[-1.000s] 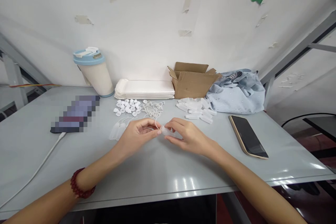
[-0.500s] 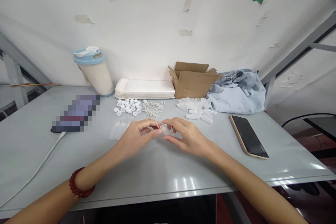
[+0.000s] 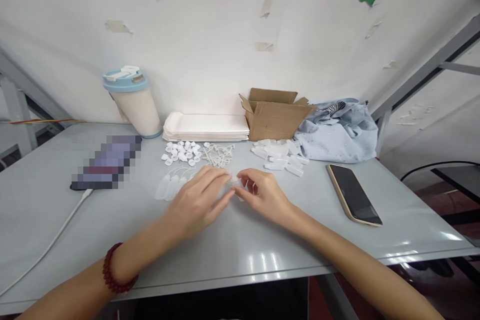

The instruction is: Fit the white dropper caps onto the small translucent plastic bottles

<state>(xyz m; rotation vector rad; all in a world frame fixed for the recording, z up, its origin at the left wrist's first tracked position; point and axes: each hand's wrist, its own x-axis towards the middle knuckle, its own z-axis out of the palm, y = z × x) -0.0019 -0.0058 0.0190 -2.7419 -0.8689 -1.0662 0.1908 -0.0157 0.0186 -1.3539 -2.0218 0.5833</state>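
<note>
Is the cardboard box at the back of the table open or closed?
Open: the cardboard box has its flaps standing apart. Whether anything is inside, I cannot tell.

On the table point(image 3: 270, 232): tumbler point(image 3: 137, 107) at rear left; to its right, in order, packet stack point(image 3: 212, 127), box point(image 3: 277, 121), cloth point(image 3: 341, 135). Caps point(image 3: 182, 156) and cords point(image 3: 220, 153) lie before the stack, tubes point(image 3: 278, 151) before the box.

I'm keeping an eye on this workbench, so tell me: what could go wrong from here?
The small clear piece sits between the fingertips of the left hand and the right hand, so it might slip. The thin cords lie in an overlapping heap; lifting one could drag others. The clear tubes lie loose beside the left hand, which might nudge them.
</note>
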